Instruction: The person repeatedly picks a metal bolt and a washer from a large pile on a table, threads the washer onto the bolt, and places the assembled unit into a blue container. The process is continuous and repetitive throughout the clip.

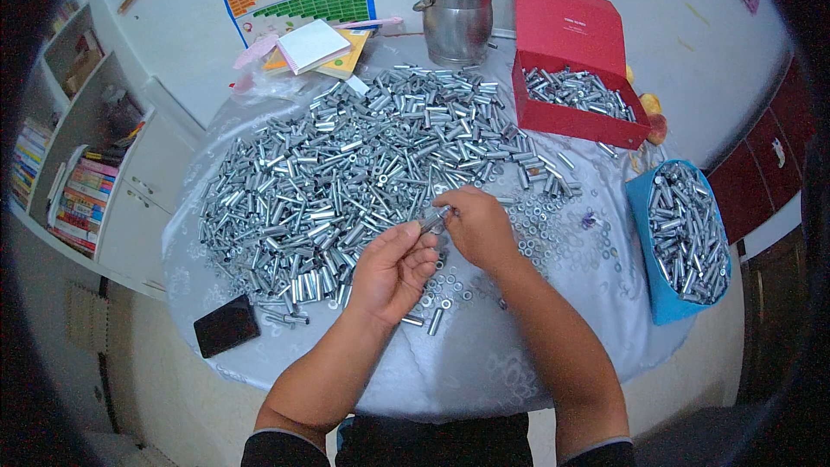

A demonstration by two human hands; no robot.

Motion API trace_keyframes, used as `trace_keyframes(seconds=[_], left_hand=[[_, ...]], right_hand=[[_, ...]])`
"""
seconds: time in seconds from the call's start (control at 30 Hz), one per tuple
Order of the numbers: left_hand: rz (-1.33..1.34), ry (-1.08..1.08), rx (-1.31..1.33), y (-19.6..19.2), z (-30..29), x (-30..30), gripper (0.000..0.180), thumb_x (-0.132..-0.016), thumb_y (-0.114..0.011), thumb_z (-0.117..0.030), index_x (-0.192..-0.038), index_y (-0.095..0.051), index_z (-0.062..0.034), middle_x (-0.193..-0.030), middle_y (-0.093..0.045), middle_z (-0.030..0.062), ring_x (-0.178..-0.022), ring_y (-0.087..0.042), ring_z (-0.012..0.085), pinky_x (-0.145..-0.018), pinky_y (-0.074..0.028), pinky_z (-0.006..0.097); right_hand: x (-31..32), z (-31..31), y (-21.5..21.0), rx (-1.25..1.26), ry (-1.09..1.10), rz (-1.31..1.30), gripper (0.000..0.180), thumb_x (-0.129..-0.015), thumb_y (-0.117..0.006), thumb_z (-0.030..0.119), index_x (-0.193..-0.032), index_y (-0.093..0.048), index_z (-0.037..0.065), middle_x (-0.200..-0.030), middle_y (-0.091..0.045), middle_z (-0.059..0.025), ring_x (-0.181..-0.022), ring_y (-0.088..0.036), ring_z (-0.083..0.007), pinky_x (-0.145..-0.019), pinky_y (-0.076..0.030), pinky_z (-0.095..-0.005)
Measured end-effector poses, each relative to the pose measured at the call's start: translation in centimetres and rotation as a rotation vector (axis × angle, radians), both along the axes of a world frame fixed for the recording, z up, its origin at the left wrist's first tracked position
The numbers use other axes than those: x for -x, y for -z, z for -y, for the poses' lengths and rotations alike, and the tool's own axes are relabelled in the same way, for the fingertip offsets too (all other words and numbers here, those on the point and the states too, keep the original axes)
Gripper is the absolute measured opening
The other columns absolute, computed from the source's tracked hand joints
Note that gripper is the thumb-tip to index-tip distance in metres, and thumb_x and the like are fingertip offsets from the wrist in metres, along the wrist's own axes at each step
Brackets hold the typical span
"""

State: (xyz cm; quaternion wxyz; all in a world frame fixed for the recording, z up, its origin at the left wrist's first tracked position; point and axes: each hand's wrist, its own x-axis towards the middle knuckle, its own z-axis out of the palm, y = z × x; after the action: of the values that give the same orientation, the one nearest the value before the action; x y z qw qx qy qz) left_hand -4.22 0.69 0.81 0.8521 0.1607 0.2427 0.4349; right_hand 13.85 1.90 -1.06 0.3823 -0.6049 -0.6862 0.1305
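Above the near edge of the pile, my left hand pinches a small silver metal expansion bolt between thumb and fingers. At its other end, the fingers of my right hand are closed, partly hiding that end. Left of and beyond my hands spreads a big heap of silver metal sleeves and bolts. Many loose washers lie to the right of my right hand and also below it. A pair of loose metal sleeves rests on the cloth near my left wrist.
A red box of metal bolts stands back right, its lid up. A blue bin full of them sits at the right edge. A steel pot and notebooks are at the back; a black phone lies front left on the grey tablecloth.
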Motion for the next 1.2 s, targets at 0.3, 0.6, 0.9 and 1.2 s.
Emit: trace_keyframes(seconds=[0.3,0.6,0.9,1.2], left_hand=[[-0.169,-0.117,-0.093,-0.3,0.0,0.2,0.014,-0.098,-0.061,-0.016,-0.099,-0.064,-0.0024,-0.088,-0.071,0.0121,-0.068,-0.07,0.0169,-0.058,-0.059,0.027],[-0.244,-0.048,-0.136,-0.2,0.6,-0.4,0.016,-0.098,-0.06,-0.015,-0.103,-0.063,-0.0008,-0.087,-0.071,0.0123,-0.068,-0.07,0.0175,-0.06,-0.06,0.028],[-0.21,0.071,-0.176,0.2,0.9,-0.9,0.017,-0.097,-0.062,-0.017,-0.102,-0.064,-0.0004,-0.087,-0.072,0.0124,-0.066,-0.071,0.0172,-0.058,-0.06,0.027],[-0.277,0.06,-0.199,0.1,0.8,-1.0,0.017,-0.096,-0.063,-0.018,-0.098,-0.065,-0.0015,-0.084,-0.072,0.0112,-0.065,-0.071,0.0161,-0.056,-0.06,0.026]], right_hand=[[1.5,-1.5,-0.4,0.216,0.082,0.184,0.018,-0.085,-0.065,0.021,-0.097,-0.068,0.008,-0.095,-0.064,-0.0186,-0.09,-0.065,-0.0394,-0.076,-0.052,-0.0502],[-1.7,3.4,-1.5,0.33,0.019,-1.042,0.022,-0.093,-0.067,0.022,-0.096,-0.065,0.001,-0.076,-0.064,-0.0042,-0.063,-0.058,-0.0114,-0.059,-0.048,-0.0279],[-0.4,6.0,-2.6,0.244,-0.001,-1.337,0.015,-0.096,-0.064,0.016,-0.097,-0.065,0.001,-0.079,-0.063,-0.0031,-0.065,-0.057,-0.0112,-0.059,-0.048,-0.0256],[-0.7,6.0,-2.4,0.281,-0.038,-1.247,0.017,-0.096,-0.064,0.017,-0.099,-0.066,0.0,-0.084,-0.063,-0.003,-0.067,-0.057,-0.0103,-0.062,-0.049,-0.025]])
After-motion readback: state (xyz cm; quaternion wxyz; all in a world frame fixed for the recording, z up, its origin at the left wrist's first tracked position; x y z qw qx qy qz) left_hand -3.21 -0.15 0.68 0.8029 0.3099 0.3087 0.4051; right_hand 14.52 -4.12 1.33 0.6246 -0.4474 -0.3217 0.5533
